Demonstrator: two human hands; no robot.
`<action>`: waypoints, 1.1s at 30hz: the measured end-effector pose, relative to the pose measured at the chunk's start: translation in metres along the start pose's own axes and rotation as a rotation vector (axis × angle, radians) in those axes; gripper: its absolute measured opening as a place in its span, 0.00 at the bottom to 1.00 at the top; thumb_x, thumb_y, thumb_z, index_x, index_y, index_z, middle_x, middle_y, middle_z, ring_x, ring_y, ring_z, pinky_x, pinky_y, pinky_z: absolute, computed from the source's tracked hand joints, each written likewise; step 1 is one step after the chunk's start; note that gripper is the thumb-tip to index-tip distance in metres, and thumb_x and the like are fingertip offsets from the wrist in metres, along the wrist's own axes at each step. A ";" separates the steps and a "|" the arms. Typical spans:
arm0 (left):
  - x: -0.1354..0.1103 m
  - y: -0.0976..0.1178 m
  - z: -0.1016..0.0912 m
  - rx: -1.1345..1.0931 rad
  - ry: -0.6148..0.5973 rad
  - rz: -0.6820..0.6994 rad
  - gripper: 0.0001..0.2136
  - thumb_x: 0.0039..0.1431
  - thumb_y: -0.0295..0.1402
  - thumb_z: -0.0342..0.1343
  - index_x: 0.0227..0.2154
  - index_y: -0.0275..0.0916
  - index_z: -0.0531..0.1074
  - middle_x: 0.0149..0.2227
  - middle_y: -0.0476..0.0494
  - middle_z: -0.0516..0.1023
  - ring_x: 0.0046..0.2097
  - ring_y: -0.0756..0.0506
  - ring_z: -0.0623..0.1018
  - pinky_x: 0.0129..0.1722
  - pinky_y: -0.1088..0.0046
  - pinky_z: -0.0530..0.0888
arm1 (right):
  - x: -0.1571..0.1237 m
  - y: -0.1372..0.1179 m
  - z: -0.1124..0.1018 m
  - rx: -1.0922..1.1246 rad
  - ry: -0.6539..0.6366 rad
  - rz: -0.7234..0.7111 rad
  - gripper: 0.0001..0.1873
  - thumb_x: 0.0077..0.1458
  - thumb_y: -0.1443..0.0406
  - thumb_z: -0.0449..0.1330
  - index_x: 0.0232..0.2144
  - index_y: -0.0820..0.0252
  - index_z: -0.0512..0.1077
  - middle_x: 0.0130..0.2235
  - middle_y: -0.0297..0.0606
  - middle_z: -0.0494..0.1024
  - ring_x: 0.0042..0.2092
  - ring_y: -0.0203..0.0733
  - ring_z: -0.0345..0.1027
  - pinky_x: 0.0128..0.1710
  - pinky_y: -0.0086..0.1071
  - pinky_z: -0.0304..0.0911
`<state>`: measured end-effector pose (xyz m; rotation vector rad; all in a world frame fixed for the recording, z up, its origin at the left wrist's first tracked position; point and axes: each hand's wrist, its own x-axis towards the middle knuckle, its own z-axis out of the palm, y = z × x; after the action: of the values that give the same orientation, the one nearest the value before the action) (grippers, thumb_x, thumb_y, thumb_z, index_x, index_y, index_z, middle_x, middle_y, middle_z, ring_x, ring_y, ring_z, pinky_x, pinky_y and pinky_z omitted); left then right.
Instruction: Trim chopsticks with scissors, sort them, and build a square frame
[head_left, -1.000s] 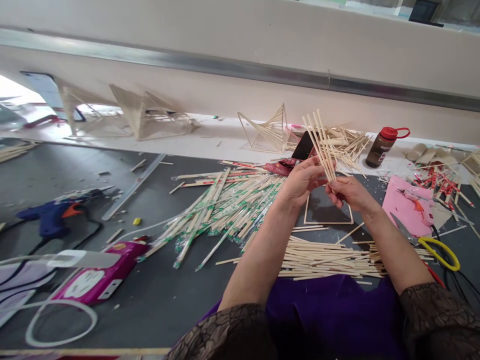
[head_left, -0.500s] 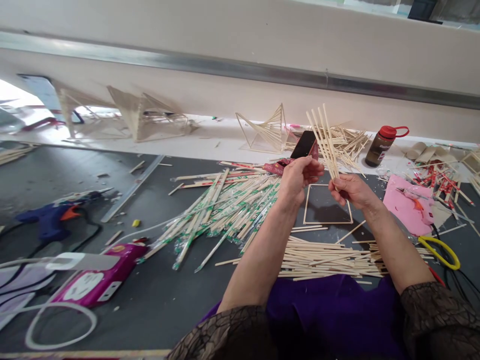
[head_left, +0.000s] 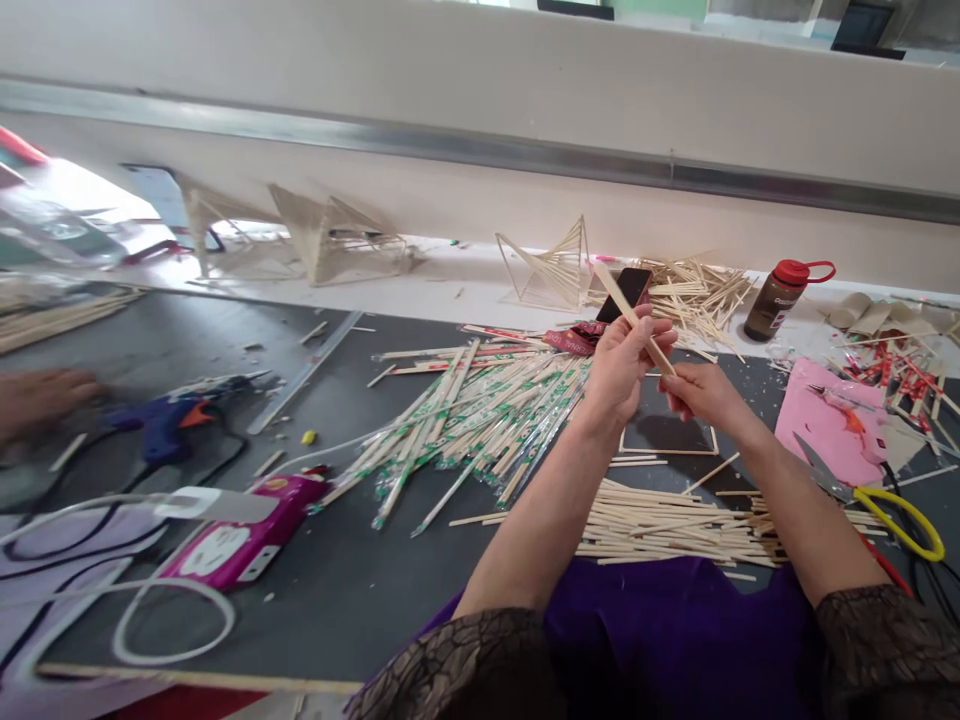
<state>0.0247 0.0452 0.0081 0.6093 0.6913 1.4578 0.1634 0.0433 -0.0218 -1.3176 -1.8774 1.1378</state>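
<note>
A small bundle of wooden chopsticks (head_left: 616, 292) slants up and to the left between my two hands. The fingers of my left hand (head_left: 626, 360) are closed round its middle, while my right hand (head_left: 697, 395) pinches the lower end. Just below my hands lies a square frame of sticks (head_left: 667, 450), partly hidden by them. Nearer my body, many loose chopsticks (head_left: 675, 525) are spread in a pile. Chopsticks in green-printed clear wrappers (head_left: 450, 420) lie to the left of my left forearm.
Another person's hand (head_left: 45, 400) is beside a blue glue gun (head_left: 169, 430) at the left. A magenta box (head_left: 255, 530) with cables lies nearby. Yellow-handled scissors (head_left: 904, 520) and a pink pad (head_left: 829, 420) are at the right. Behind stand a bottle (head_left: 776, 300), a phone (head_left: 626, 290) and a stick model (head_left: 551, 265).
The fanned chopsticks have come together into a tight bundle. My left hand, earlier open beside them, has closed round them. Another person's hand has appeared at the left; the view has shifted left.
</note>
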 end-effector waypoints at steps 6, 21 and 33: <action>0.006 -0.005 0.000 -0.116 0.146 0.042 0.12 0.69 0.33 0.49 0.30 0.36 0.72 0.19 0.57 0.63 0.17 0.57 0.60 0.22 0.81 0.65 | -0.009 -0.008 0.020 -0.290 0.169 -0.042 0.12 0.58 0.60 0.60 0.26 0.57 0.67 0.32 0.48 0.78 0.38 0.49 0.73 0.33 0.33 0.57; 0.006 0.005 -0.005 -0.105 -0.133 -0.096 0.13 0.69 0.36 0.51 0.29 0.38 0.74 0.19 0.55 0.65 0.17 0.57 0.63 0.22 0.81 0.69 | -0.002 -0.008 0.001 0.301 -0.191 -0.006 0.18 0.48 0.52 0.65 0.23 0.60 0.72 0.23 0.33 0.77 0.20 0.31 0.66 0.19 0.25 0.58; -0.011 0.052 0.012 -0.087 0.155 0.149 0.23 0.71 0.45 0.44 0.20 0.40 0.63 0.15 0.57 0.47 0.14 0.56 0.49 0.12 0.81 0.51 | -0.006 -0.007 -0.011 -0.047 -0.231 -0.147 0.12 0.56 0.63 0.58 0.21 0.59 0.71 0.21 0.30 0.75 0.20 0.29 0.66 0.23 0.25 0.58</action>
<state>-0.0011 0.0361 0.0554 0.4920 0.7100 1.6777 0.1714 0.0398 -0.0106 -1.0887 -2.1401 1.2185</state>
